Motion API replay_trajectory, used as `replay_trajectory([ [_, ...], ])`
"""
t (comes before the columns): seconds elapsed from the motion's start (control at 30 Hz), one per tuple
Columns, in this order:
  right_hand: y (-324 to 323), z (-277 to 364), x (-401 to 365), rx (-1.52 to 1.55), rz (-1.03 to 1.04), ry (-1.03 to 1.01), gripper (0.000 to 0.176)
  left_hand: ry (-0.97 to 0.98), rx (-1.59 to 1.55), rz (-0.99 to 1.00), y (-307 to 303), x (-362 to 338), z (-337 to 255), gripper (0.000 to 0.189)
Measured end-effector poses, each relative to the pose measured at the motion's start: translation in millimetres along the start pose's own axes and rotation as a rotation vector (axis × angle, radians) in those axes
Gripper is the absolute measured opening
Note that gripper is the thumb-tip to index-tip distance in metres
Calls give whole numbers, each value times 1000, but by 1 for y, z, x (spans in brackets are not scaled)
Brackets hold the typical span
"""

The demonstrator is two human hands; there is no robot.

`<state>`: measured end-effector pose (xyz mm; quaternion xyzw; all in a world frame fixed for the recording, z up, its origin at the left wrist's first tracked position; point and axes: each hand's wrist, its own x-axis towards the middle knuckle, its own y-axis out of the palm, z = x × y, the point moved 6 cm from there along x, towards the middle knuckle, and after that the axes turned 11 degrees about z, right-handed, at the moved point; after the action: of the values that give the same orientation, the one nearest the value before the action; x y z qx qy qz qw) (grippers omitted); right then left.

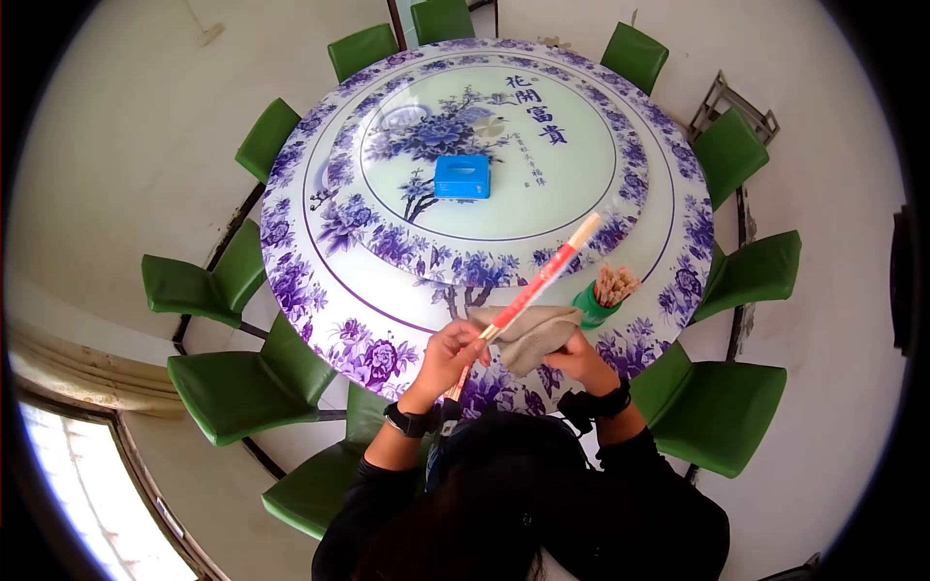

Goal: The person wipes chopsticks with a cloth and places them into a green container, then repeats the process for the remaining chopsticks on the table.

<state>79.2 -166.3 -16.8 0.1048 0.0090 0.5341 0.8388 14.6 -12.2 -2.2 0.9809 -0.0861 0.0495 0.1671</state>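
We hold red-wrapped chopsticks (547,274) and a beige cloth (528,341), lower center of the frame.
Our left hand (449,358) pinches low, likely freeing the upper length; our right hand (581,362) grips the cloth beside the green chopstick holder (595,307) on the tabletop (668,242).

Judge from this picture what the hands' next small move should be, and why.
Probably draw the cloth along the red sticks: the left hand grips them near their lower end, and the right hand holds the cloth close by.
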Motion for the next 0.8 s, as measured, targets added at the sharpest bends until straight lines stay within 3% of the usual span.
replay_trajectory([
  [0.1,11,9,1,14,72,96,47,-34,96,-44,-1,-3,5,6],
  [0.23,23,16,6,84,39,57,47,-67,198,-114,-7,-7,10,7],
  [0.43,26,15,19,-82,-26,-31,31,-113,229,-95,0,-8,19,10],
  [0.63,18,10,22,-53,-213,-41,21,-247,269,-63,6,-9,32,20],
  [0.8,0,16,14,-110,-419,-68,17,-238,343,-53,7,-8,29,13],
])
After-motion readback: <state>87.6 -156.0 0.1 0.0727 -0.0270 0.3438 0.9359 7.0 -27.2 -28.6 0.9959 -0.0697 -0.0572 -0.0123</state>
